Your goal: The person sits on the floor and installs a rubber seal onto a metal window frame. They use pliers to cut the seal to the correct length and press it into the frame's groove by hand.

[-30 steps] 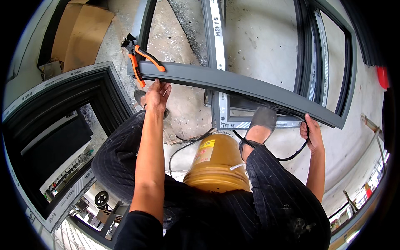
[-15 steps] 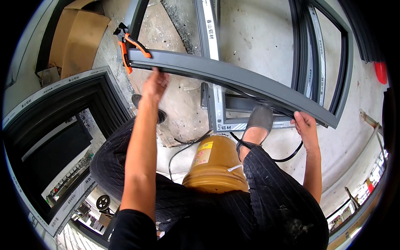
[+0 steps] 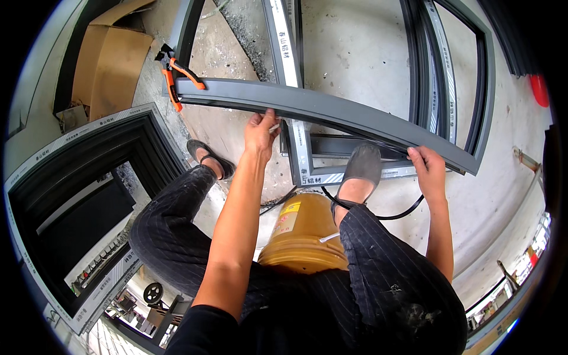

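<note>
A grey metal frame (image 3: 331,106) lies across in front of me, with a thin black rubber strip (image 3: 349,131) along its near edge. My left hand (image 3: 260,137) is at this edge, left of the middle. Its fingers are bent together, the fingertips against the strip side; a small pale piece shows by them, too small to name. Towards the frame's right end, my right hand (image 3: 428,167) pinches the black strip at the edge. A loop of black strip (image 3: 402,216) hangs below towards my foot. Orange-handled cutting pliers (image 3: 173,78) rest on the frame's left corner.
A yellow-brown plastic bucket (image 3: 305,231) stands between my legs. Another grey frame (image 3: 296,168) lies under the first, by my right shoe. More dark frames (image 3: 94,127) stand at the left, with a cardboard box (image 3: 109,59) behind. A red object (image 3: 539,90) is at far right.
My left hand has moved right along the near edge, from close to the pliers towards the middle. My right hand stays at the strip. The view has shifted slightly.
</note>
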Tool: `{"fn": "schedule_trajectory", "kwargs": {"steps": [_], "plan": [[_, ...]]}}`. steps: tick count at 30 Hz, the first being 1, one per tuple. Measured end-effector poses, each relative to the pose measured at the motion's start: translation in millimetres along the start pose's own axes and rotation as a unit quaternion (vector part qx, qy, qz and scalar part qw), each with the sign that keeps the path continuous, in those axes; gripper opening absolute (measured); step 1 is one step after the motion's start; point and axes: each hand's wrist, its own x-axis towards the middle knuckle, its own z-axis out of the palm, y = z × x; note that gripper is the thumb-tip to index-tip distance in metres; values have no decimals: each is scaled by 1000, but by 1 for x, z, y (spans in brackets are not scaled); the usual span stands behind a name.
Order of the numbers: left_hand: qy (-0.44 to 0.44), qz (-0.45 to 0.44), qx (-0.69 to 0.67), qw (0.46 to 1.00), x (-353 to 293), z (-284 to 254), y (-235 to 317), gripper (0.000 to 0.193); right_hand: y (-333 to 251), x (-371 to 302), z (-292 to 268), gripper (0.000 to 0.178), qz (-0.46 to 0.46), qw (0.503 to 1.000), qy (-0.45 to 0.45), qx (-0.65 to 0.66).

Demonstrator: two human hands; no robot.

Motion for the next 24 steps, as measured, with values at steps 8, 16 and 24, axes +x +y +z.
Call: {"fn": "schedule_trajectory", "kwargs": {"steps": [8,16,24], "plan": [[30,21,42,998,0,15,-18,18,1,0,3,26,-62,997,29,-46],[69,99,153,981,-12,31,-30,39,-1,-3,7,24,-96,987,50,-121],[125,122,226,958,-25,52,-35,62,6,-5,17,25,-153,960,89,-216]]}}
